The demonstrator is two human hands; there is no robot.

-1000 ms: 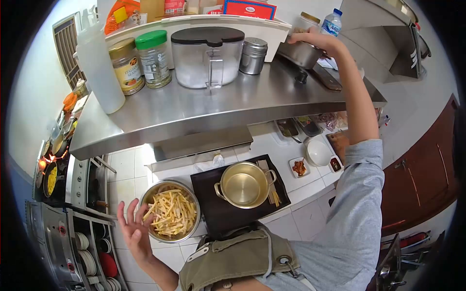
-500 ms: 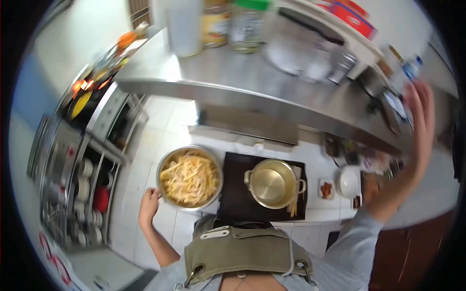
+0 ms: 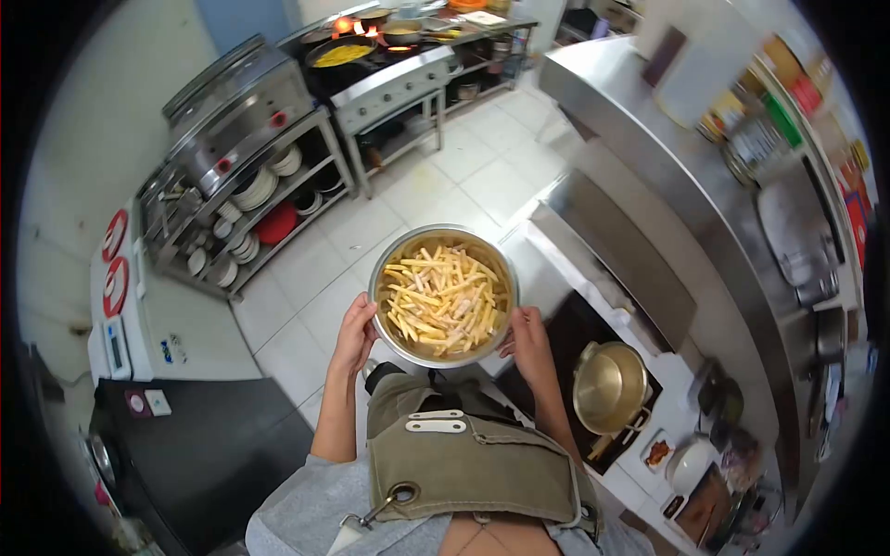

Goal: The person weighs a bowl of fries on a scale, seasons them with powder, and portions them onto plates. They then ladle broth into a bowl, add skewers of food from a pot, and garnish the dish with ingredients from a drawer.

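A round metal bowl full of pale yellow French fries is held in front of my apron. My left hand grips its left rim, and my right hand grips the right rim, fingers partly hidden behind the bowl. To the right, an empty metal pot with two handles stands on a dark tray on the white counter. Beside that tray is a small white dish with reddish-brown bits in it.
Ahead, a stove has open flames and a pan with yellow food. A rack with plates stands left, near a black-topped unit. A steel shelf with jars overhangs the counter at right. White tiles cover the floor.
My view has turned left toward the stove. My right hand, raised by the shelf before, is now on the bowl's rim. The bowl has moved away from the counter.
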